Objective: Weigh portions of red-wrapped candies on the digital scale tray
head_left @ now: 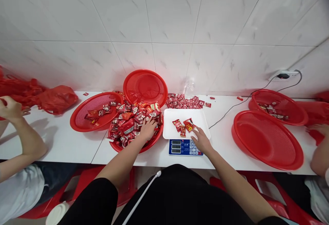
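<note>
My left hand (pixel 148 128) rests in a red basket (pixel 154 139) heaped with red wrapped candies (pixel 128 122), fingers curled down onto the pile; what they grip is hidden. My right hand (pixel 202 140) lies over the front right edge of a white scale tray (pixel 172 122), fingers stretched toward several candy packets (pixel 183 125) lying on it. The scale's blue keypad and display (pixel 181 147) sit just below the tray.
A red basket (pixel 82 122) with a few candies lies left, another (pixel 145 86) leans on the tiled wall. Loose candies (pixel 183 101) lie behind the scale. Two red baskets (pixel 267 139) sit right, a cable (pixel 231 110) crosses the table. Other people's arms (pixel 23 139) flank me.
</note>
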Available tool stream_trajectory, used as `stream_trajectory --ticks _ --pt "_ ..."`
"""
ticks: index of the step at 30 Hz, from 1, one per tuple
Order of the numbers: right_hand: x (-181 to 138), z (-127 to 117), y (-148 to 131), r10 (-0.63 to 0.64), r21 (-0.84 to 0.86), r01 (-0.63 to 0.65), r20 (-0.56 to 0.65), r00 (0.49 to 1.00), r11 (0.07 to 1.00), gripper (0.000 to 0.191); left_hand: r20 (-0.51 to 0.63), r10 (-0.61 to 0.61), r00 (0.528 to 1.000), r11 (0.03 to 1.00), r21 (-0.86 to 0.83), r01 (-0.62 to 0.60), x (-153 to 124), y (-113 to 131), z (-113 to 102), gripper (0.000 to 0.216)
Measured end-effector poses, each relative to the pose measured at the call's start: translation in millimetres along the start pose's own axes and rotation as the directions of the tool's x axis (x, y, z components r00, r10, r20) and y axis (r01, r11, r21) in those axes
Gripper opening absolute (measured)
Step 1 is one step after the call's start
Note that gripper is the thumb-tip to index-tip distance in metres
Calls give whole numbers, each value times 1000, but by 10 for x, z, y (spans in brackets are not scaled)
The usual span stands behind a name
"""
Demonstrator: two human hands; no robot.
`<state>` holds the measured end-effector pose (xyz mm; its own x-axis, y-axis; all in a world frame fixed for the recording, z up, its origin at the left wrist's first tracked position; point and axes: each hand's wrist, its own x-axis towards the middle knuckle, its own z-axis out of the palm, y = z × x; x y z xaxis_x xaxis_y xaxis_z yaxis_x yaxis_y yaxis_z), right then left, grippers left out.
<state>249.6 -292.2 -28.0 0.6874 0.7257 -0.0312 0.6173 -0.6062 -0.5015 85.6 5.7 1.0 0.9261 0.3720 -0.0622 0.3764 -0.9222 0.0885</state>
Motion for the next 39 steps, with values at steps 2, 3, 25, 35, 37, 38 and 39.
stream_trajectory --ticks 2,3,25,35,37,38,39 --pt "-31 -49 52 36 8 -36 4 999 999 45 -21 -2 1000 1000 -6 2 -16 -13 -2 36" --pt "-41 -73 73 54 17 -54 4 999 998 45 -33 -17 999 1000 -26 16 -15 3 -23 35" --pt "447 -267 -181 285 620 -275 86 955 735 48 -98 -14 995 894 -447 -32 243 952 -200 41" --pt "428 93 -252 27 -106 -2 237 971 994 60 100 -208 973 970 -109 218 31 183 -20 55" --pt "475 99 -298 19 -182 22 226 974 983 55 85 -208 975 973 -84 215 6 137 -12 52" --pt "501 90 -309 32 -212 16 218 975 977 53 77 -212 974 974 -70 218 -5 109 -12 51" --pt "526 77 -317 57 -236 -6 209 976 972 51 71 -219 973 973 -57 223 -15 81 -14 50"
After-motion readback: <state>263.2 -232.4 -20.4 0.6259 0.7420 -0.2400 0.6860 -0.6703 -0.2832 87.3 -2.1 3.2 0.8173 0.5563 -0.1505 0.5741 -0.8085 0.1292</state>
